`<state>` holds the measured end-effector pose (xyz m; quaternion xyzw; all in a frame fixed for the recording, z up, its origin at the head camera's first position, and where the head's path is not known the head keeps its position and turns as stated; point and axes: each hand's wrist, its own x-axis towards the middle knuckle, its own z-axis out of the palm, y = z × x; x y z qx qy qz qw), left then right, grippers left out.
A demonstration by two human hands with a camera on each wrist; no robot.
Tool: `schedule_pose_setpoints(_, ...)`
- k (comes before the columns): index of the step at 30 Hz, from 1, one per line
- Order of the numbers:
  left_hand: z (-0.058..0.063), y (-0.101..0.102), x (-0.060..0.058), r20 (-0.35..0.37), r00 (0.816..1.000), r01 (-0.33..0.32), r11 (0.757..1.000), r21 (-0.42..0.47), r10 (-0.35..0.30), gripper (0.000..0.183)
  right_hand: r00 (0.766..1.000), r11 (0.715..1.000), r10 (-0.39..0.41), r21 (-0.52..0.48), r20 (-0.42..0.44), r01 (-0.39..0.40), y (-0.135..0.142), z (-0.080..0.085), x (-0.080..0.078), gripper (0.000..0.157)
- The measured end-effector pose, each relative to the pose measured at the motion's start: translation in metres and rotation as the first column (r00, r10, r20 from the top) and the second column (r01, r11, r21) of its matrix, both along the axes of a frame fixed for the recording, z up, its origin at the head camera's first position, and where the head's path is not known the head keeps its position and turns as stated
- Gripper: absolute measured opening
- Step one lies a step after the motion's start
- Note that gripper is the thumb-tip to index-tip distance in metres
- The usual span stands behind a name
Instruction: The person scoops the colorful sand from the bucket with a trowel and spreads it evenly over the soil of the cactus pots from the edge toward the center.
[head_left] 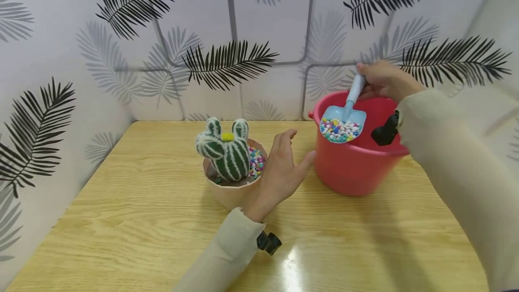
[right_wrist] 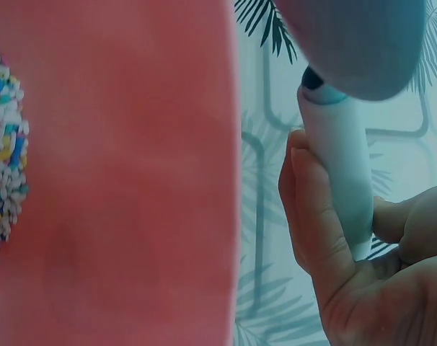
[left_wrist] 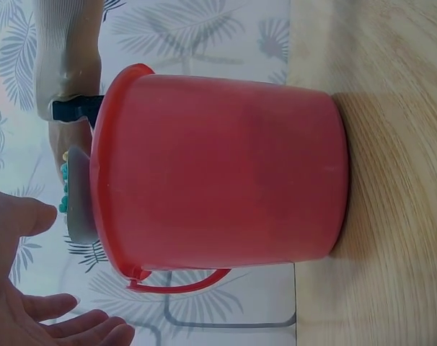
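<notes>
My right hand (head_left: 379, 80) grips the handle of a light blue toy shovel (head_left: 356, 91) over the rim of a red bucket (head_left: 348, 170). Multicoloured pebbles (head_left: 340, 130) fill the shovel's scoop. The right wrist view shows fingers and thumb round the pale handle (right_wrist: 341, 166), and more pebbles (right_wrist: 3, 151) inside the bucket. My left hand (head_left: 279, 170), fingers spread and holding nothing, is beside a peach plant pot (head_left: 229, 195). In the pot stands a knitted green cactus (head_left: 231, 157) with a yellow top; coloured pebbles (head_left: 256, 163) cover the soil on its right side.
Everything stands on a light wooden table (head_left: 142, 220) against a wall (head_left: 267, 26) with a leaf pattern. The bucket's red handle (left_wrist: 182, 285) hangs at its side in the left wrist view. Black wrist cameras stick out from both sleeves.
</notes>
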<state>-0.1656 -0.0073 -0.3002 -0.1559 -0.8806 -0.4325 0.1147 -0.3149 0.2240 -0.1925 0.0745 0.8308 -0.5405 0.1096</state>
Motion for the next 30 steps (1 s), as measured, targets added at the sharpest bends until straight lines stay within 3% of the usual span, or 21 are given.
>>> schedule_pose_setpoints(4, 0.000, -0.004, 0.003, 0.002, 1.000, 0.006, 1.000, 0.010, -0.006, 0.061, 1.000, 0.999, 0.025, -0.036, -0.003, -0.025, -0.006, -0.001, -0.001, 0.036)
schedule_pose_setpoints(14, -0.001, -0.015, 0.011, 0.000, 1.000, -0.014, 1.000, 0.015, 0.014, 0.059, 0.998, 0.997, 0.060, -0.041, -0.004, -0.060, -0.022, -0.001, -0.002, 0.031)
schedule_pose_setpoints(23, -0.002, -0.028, 0.017, 0.005, 1.000, -0.027, 0.999, 0.022, 0.027, 0.059, 0.996, 0.993, 0.083, -0.081, 0.032, -0.081, -0.040, 0.003, 0.000, 0.060)
schedule_pose_setpoints(30, 0.001, -0.036, 0.019, -0.013, 0.999, -0.040, 0.999, 0.010, 0.040, 0.059, 0.991, 0.988, 0.117, -0.112, 0.057, -0.111, -0.052, 0.010, 0.000, 0.056)
